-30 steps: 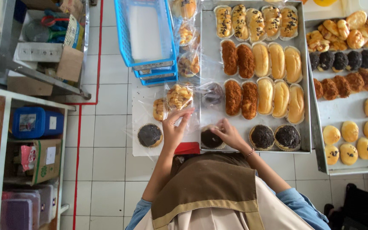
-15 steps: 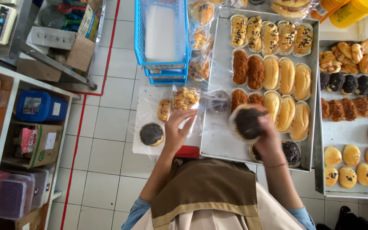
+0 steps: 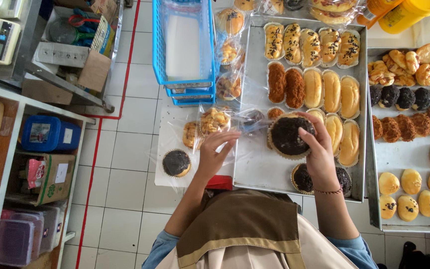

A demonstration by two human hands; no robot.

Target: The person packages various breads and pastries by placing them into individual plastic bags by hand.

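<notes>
Right hand [image 3: 319,149] grip pinches round chocolate-topped bun in paper cup [image 3: 288,135]; left hand [image 3: 214,149], fingers spread, holds clear plastic bag [image 3: 247,122] beside it; keep bun level.

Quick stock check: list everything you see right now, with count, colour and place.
chocolate bun: one, dark brown, lifted in right hand above tray
clear bags: a few, transparent, under left hand
chocolate bun on sheet: one, dark, left of left hand
metal tray: one, grey, centre, holding oblong and round buns
second tray: one, grey, right, rows of small buns
blue baskets: stacked, top centre
blue tub: one, left shelf
left hand: on bags
right hand: fingers gripping bun
</notes>
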